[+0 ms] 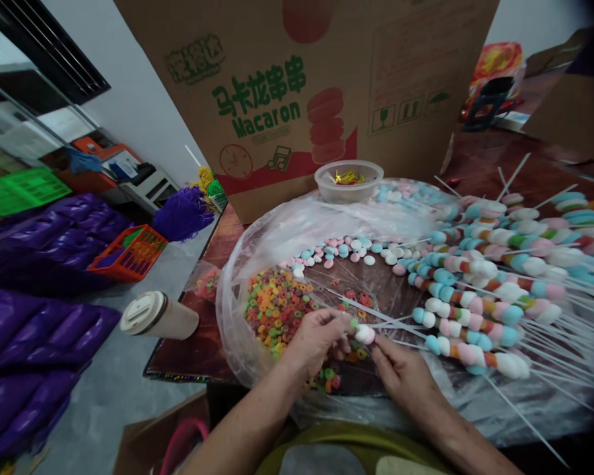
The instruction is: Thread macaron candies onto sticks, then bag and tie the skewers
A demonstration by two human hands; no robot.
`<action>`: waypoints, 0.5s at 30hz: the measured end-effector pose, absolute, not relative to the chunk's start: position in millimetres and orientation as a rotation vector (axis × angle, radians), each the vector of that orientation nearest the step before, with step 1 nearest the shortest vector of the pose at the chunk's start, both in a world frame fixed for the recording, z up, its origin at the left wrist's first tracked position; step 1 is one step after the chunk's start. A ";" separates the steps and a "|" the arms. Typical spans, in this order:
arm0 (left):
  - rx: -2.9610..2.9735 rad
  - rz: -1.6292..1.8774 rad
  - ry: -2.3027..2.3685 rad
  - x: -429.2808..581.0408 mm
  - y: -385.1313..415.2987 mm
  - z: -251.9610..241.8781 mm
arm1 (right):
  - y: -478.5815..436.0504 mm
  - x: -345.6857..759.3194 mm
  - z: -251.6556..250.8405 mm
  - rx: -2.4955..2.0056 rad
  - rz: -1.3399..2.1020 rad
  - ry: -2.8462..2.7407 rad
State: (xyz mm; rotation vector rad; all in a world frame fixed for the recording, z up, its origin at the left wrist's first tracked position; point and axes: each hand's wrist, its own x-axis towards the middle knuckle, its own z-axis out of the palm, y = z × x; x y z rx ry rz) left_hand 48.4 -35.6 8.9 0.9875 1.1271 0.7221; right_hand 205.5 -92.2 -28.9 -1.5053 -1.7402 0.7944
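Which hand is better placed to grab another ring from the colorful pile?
Probably the left hand: it's beside the ring pile; the right hand is farther off, nearer the candy skewers.

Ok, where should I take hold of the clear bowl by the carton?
Probably the outer wall of the clear bowl, just under its rim, from the person's side. The flared rim gives a lip to lift under, and the carton stands behind. Keep it level: the yellow strips inside look loose and the top is open.
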 end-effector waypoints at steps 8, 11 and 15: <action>1.721 0.589 1.682 37.1 43.0 5.9 | -91.5 214.6 -28.2 -1.506 0.996 -1.588; 1.711 0.597 1.652 38.4 33.1 0.2 | -94.1 215.0 -23.4 -1.510 0.922 -1.643; 1.385 0.760 1.485 43.6 -5.2 2.4 | -92.7 213.6 -20.8 -1.539 0.784 -1.815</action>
